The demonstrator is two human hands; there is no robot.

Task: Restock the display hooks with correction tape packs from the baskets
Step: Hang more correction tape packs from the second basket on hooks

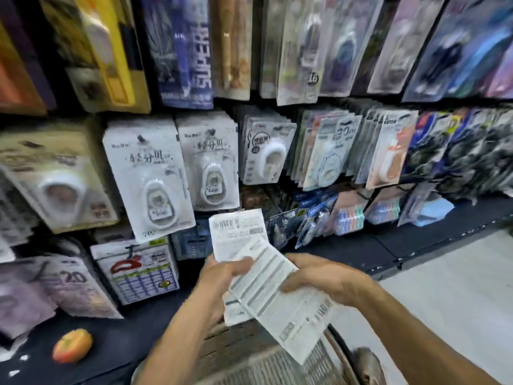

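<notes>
While both my hands grip a fanned stack of correction tape packs [266, 276] with their printed backs toward me, how many packs there are is hard to make out, since they overlap and blur. My left hand [222, 276] pinches the stack from the left, thumb on top; my right hand [319, 276] clasps its right edge, fingers curled under and hidden by the cards. Below them a grey mesh basket [266, 362] is cut off by the bottom of the view, its contents covered by my forearms. Ahead, hanging packs [155, 176] crowd the display wall, so the hooks are mostly concealed. An orange-yellow object [72, 349] on the dark shelf is too blurred to identify. Open floor [458, 287] lies to my right, beyond the shelf's edge.
</notes>
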